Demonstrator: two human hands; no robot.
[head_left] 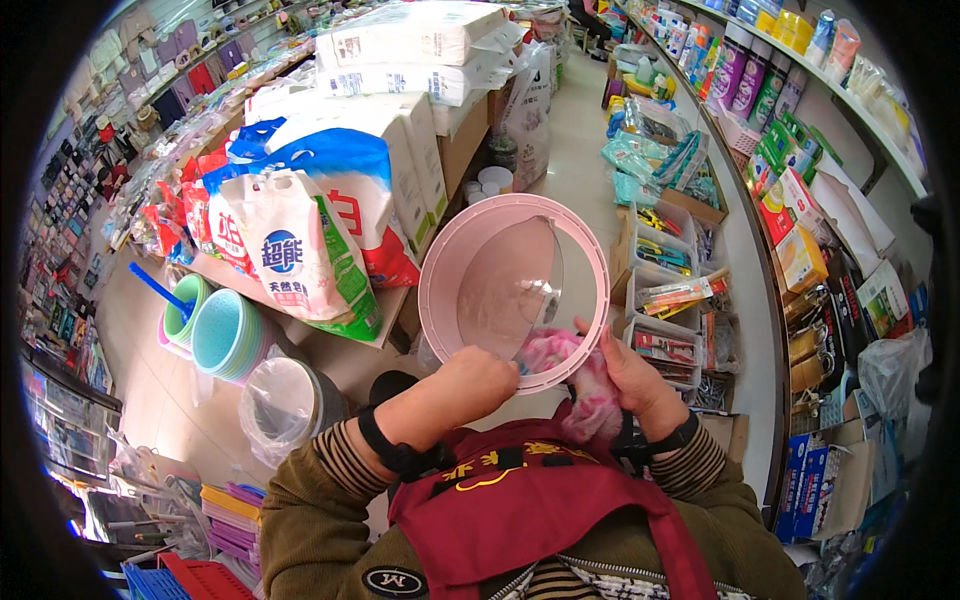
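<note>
A round pink plastic bucket [437, 290] is tilted in front of my chest with its mouth facing me. Inside it shows a see-through, curved-edged sheet or panel [540, 265]; I cannot tell whether it is loose. My left hand [472, 388] is closed in a fist over the lower left rim, its fingertips partly hidden. At the lower right rim, my right hand [640, 378] holds a fuzzy pink and white cloth [590, 395], its thumb beside the rim. Part of the cloth reaches into the bucket, and the rest hangs down over my dark red apron [560, 510].
Left of me stand laundry detergent bags [290, 255] on a low platform, stacked paper packs [415, 45], nested pastel buckets [225, 335] and a bin lined with clear plastic [280, 410]. Small-goods trays [660, 255] and a loaded shelf [800, 240] line the right, beside a tiled aisle [575, 135].
</note>
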